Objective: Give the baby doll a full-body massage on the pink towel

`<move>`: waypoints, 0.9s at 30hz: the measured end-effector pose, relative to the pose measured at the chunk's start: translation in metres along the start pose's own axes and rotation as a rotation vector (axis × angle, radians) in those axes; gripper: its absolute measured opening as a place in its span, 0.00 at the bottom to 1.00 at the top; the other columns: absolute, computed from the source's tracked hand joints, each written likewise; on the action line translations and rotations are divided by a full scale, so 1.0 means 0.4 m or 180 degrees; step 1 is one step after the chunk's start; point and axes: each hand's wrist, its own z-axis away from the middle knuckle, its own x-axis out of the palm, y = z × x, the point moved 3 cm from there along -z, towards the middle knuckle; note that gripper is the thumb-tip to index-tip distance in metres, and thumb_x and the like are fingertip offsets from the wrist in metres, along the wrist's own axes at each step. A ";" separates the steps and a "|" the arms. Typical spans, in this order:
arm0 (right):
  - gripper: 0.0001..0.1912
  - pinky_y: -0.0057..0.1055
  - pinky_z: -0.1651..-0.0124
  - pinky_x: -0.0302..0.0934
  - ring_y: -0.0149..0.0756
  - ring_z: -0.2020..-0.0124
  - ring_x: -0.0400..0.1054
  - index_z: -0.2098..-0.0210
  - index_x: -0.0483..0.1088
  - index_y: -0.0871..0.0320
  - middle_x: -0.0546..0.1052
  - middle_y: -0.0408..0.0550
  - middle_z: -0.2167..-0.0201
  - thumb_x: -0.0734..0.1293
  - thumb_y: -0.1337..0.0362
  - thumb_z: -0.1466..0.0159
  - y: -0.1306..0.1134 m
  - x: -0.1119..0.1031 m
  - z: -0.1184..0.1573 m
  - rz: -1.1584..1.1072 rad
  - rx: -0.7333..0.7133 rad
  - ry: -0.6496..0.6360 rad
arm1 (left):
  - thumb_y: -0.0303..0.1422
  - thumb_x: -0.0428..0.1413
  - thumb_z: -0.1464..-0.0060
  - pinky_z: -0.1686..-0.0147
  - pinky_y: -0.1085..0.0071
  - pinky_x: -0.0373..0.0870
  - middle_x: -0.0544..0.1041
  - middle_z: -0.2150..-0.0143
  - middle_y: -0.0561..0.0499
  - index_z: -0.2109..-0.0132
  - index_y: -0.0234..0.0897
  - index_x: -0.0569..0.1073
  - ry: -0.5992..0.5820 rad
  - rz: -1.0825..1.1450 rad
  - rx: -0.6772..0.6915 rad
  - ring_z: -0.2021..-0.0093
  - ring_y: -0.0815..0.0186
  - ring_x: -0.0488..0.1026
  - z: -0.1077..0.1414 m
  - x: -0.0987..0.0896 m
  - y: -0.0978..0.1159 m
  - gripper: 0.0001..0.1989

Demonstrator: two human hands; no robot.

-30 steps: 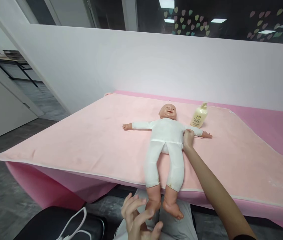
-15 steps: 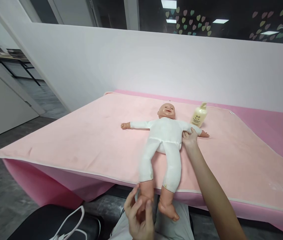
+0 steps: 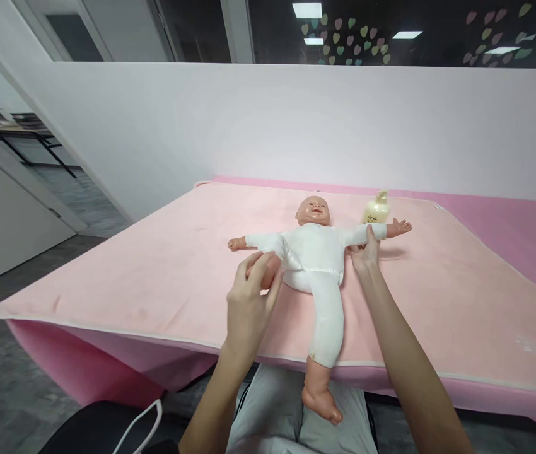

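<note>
A baby doll [image 3: 318,249] in a white suit lies on its back, head away from me, on a pink blanket [image 3: 178,265]. My left hand [image 3: 251,296] is closed around one of its feet [image 3: 270,270], holding that leg bent up against the hip; the leg is mostly hidden behind my fingers. The other leg [image 3: 327,321] lies straight, its bare foot over the table edge above my lap. My right hand [image 3: 366,252] grips the doll's arm on the right, thumb on top, and lifts it slightly off the blanket. Behind this arm stands a pale yellow pump bottle [image 3: 376,209], partly covered.
A white wall [image 3: 268,126] with a window above it borders the far side of the table. At lower left are a black chair [image 3: 93,429] and a white cable [image 3: 142,425]. A doorway with a distant desk [image 3: 26,135] lies at far left.
My left hand has taken the doll's foot and brought it from the table edge up to its hip, bending the leg. My right hand has raised the doll's arm a little.
</note>
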 end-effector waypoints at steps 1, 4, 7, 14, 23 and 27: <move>0.23 0.29 0.61 0.67 0.31 0.58 0.67 0.56 0.59 0.51 0.70 0.42 0.57 0.68 0.54 0.49 -0.012 0.003 0.001 0.0019 -0.0171 0.0079 | 0.31 0.51 0.46 0.63 0.70 0.70 0.69 0.50 0.44 0.51 0.39 0.68 -0.0172 -0.0003 -0.0091 0.53 0.61 0.69 0.000 0.020 0.001 0.14; 0.27 0.30 0.55 0.64 0.32 0.52 0.64 0.54 0.59 0.53 0.67 0.45 0.51 0.70 0.59 0.51 -0.042 0.017 0.011 0.0274 -0.0699 0.0187 | 0.28 0.48 0.47 0.64 0.71 0.68 0.72 0.53 0.47 0.53 0.39 0.69 -0.0747 0.0175 -0.0275 0.57 0.62 0.71 0.002 0.067 -0.005 0.14; 0.29 0.32 0.50 0.59 0.34 0.50 0.62 0.49 0.57 0.56 0.65 0.50 0.49 0.68 0.62 0.49 -0.051 0.038 0.038 0.1024 -0.1278 0.0016 | 0.25 0.48 0.49 0.64 0.72 0.67 0.74 0.56 0.50 0.49 0.41 0.67 -0.1120 0.0426 -0.0418 0.60 0.63 0.73 0.002 0.085 -0.017 0.19; 0.29 0.39 0.51 0.52 0.42 0.53 0.59 0.45 0.60 0.55 0.67 0.52 0.60 0.56 0.75 0.46 -0.002 0.094 0.117 0.4026 -0.2053 -0.1122 | 0.23 0.47 0.51 0.59 0.70 0.68 0.72 0.49 0.45 0.41 0.37 0.61 -0.1299 0.0568 -0.0353 0.55 0.61 0.72 0.008 0.102 -0.033 0.28; 0.23 0.37 0.58 0.47 0.43 0.60 0.56 0.50 0.65 0.50 0.64 0.53 0.65 0.53 0.72 0.41 0.030 0.105 0.120 0.5392 -0.2330 -0.1487 | 0.24 0.50 0.52 0.62 0.72 0.67 0.77 0.62 0.47 0.39 0.36 0.61 -0.1781 0.0814 -0.0715 0.65 0.64 0.72 -0.025 0.114 -0.060 0.30; 0.23 0.37 0.58 0.47 0.43 0.60 0.57 0.52 0.66 0.51 0.65 0.52 0.65 0.54 0.73 0.43 0.027 0.102 0.120 0.5370 -0.2248 -0.1462 | 0.27 0.50 0.50 0.66 0.74 0.66 0.76 0.61 0.48 0.39 0.36 0.59 -0.1782 0.0719 -0.0672 0.67 0.66 0.71 -0.024 0.104 -0.064 0.29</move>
